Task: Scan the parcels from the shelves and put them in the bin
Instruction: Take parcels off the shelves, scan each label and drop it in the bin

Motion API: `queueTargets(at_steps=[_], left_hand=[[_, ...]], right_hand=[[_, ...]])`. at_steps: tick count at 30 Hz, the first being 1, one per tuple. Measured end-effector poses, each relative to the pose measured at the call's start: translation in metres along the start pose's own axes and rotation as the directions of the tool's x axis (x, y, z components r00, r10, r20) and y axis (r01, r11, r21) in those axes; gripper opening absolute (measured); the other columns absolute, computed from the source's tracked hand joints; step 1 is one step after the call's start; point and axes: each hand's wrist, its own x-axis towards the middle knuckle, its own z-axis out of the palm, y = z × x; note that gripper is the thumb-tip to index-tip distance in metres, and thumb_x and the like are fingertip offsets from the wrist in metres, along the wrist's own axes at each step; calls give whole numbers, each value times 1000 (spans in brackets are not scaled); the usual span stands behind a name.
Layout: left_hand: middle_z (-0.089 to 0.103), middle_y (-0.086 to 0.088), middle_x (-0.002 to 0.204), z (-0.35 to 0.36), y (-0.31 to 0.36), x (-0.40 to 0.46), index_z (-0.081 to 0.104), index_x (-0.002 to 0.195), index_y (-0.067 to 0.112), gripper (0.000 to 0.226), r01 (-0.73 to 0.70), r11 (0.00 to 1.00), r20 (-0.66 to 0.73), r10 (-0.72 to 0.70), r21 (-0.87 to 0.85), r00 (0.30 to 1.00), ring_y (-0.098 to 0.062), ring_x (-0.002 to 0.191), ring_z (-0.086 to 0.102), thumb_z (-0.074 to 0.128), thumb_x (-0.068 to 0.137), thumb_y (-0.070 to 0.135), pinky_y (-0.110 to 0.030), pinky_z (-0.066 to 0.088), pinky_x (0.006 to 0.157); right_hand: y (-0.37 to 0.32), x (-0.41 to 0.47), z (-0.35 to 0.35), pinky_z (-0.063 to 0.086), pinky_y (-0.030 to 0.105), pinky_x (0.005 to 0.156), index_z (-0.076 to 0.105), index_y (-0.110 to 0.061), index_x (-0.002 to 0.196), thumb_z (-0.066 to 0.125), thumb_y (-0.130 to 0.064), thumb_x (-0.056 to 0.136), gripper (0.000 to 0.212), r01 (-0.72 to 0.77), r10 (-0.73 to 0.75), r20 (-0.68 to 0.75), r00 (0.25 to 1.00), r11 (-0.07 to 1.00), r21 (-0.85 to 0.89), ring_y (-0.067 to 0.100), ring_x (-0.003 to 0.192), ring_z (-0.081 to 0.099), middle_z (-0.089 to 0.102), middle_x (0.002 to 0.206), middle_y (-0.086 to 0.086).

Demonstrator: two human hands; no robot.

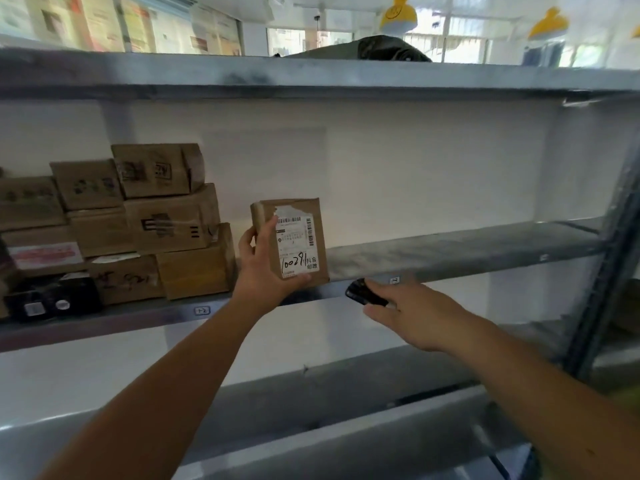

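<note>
Both arms reach forward. The left hand (263, 268) holds a small box (294, 237) upright. The right hand (415, 313) holds a black scanner (362, 292) just beside it.

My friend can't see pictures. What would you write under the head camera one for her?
A person's left hand holds up a small brown cardboard parcel with a white label, while the right hand points a black handheld scanner toward it. More brown boxes are stacked on the grey metal shelf.
</note>
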Motion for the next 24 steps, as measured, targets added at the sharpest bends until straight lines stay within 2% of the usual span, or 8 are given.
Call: queueTargets(at_steps=[3,8,13,16,20,24], left_hand=[[6,10,164,-2,-4,-1,6,134,82,125,-32,999,29,32,-14,999,-13,139,28,100,65,37,-35,40,112],[2,9,165,3,-7,-4,16,156,55,123,-57,998,28,57,2,998,-8,137,23,99,68,32,-29,35,110],[0,7,167,3,-4,-8,18,157,51,121,-63,998,11,63,13,998,-5,135,17,98,70,28,-25,30,109],[1,9,166,4,-6,-7,19,156,51,121,-68,997,5,68,18,998,-9,141,20,99,69,27,-29,33,112],[3,11,165,5,-8,-5,16,155,56,126,-77,997,5,77,8,997,-27,151,26,101,65,30,-44,41,115],[2,11,166,7,-11,-4,16,155,55,126,-84,996,1,84,26,996,-27,152,26,101,65,31,-44,41,115]], right_hand=[[-10,-18,6,48,31,94,21,-50,160,39,-65,103,62,-7,8,21,1000,998,-62,15,124,56,50,154,-3],[-27,-43,11,51,36,93,20,-47,161,39,-64,104,63,-25,33,37,999,981,-190,18,112,57,55,144,2],[-35,-59,11,53,35,84,20,-50,160,37,-67,102,62,-54,60,10,998,945,-322,17,92,52,54,128,5],[-34,-65,12,50,33,79,21,-51,159,38,-67,102,62,-69,72,-4,997,939,-338,16,90,51,52,120,2],[-30,-67,10,51,33,81,22,-51,159,37,-67,102,61,-82,81,-17,997,935,-346,16,91,52,48,113,-1],[-29,-70,10,51,32,79,22,-50,159,37,-66,103,60,-77,77,-13,997,934,-349,16,90,52,47,112,-1]])
